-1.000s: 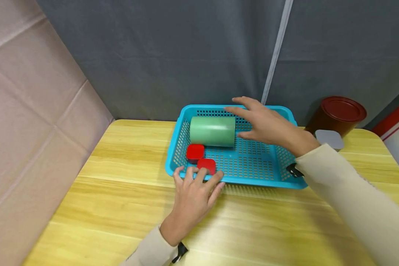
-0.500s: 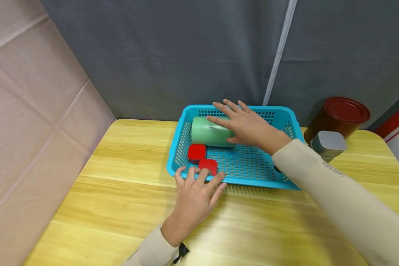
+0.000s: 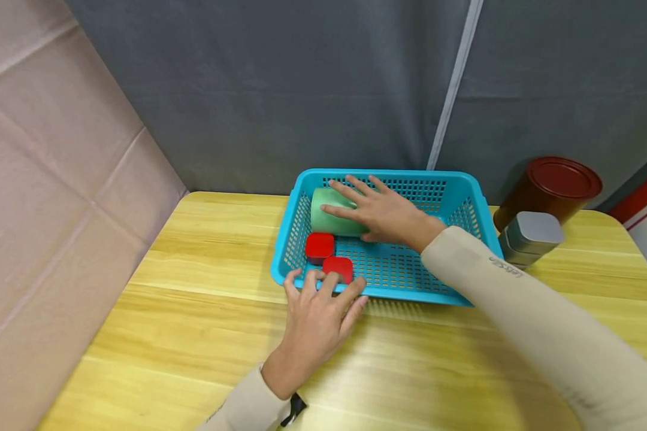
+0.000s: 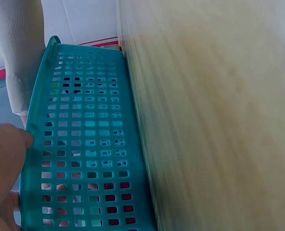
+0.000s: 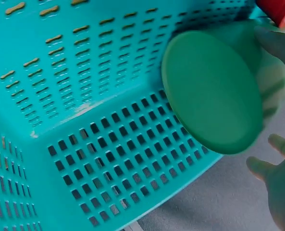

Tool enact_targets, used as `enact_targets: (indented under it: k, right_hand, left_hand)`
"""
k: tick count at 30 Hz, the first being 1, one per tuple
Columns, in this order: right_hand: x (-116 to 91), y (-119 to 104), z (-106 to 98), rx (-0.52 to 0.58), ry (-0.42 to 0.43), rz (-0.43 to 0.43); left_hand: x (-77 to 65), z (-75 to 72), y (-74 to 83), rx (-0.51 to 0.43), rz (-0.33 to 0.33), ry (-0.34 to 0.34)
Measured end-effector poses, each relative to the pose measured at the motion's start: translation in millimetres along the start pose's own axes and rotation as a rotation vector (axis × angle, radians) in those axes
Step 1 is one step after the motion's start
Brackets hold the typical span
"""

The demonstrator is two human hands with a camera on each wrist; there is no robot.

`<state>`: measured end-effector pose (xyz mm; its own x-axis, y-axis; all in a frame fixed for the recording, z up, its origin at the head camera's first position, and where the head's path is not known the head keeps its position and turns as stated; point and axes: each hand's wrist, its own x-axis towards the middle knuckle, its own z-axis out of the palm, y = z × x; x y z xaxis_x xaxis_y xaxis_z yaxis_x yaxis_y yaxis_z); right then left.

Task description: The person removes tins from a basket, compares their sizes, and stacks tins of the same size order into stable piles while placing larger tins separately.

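A green canister (image 3: 338,212) lies on its side in the back left of a blue plastic basket (image 3: 431,296). My right hand (image 3: 388,214) is spread over its right part, fingers reaching across the top and thumb on the near side. The canister's flat round end (image 5: 212,91) faces the right wrist camera, where my thumb and fingertips show beside it. With my left hand (image 3: 314,317) I hold the basket's front rim, fingertips curled over it. Two red square-lidded containers, one by the canister (image 3: 319,246) and one by my left fingertips (image 3: 338,268), sit at the basket's left.
On the table (image 3: 205,281), right of the basket, stand a dark red-brown canister (image 3: 555,185) and a grey-lidded container (image 3: 532,236). A dark grey curtain (image 3: 280,90) hangs behind the table. A pink cloth wall (image 3: 43,197) borders the left side.
My right hand has moved left and down from above the basket's middle onto the green canister. The left hand has stayed at the front rim. The basket and its contents look unmoved.
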<state>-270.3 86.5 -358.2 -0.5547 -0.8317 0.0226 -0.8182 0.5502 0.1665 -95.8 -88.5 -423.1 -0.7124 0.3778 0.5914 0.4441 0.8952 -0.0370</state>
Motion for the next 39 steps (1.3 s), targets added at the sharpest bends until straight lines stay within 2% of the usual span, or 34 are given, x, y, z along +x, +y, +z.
enact_targets:
  k: [10, 18, 26, 34, 39]
  right_hand:
    - [13.7, -7.1, 7.9, -0.068, 0.000, -0.074]
    - [18.7, -6.7, 10.9, -0.101, -0.035, -0.060]
    - [21.0, -8.8, 12.4, -0.109, -0.011, -0.072]
    - [24.4, -11.8, 12.2, -0.135, -0.051, -0.056]
    - [25.9, -12.2, 12.8, -0.125, -0.056, -0.049]
  left_hand:
    - [-0.1, 0.1, -2.2, -0.006, 0.008, 0.011]
    - [0.4, 0.4, -1.2, -0.003, 0.012, 0.013]
    - [1.4, 0.5, -0.4, 0.005, 0.009, 0.011]
    - [0.5, 0.1, -0.6, 0.000, -0.003, -0.004]
    - [0.1, 0.5, -1.3, -0.001, 0.004, 0.011]
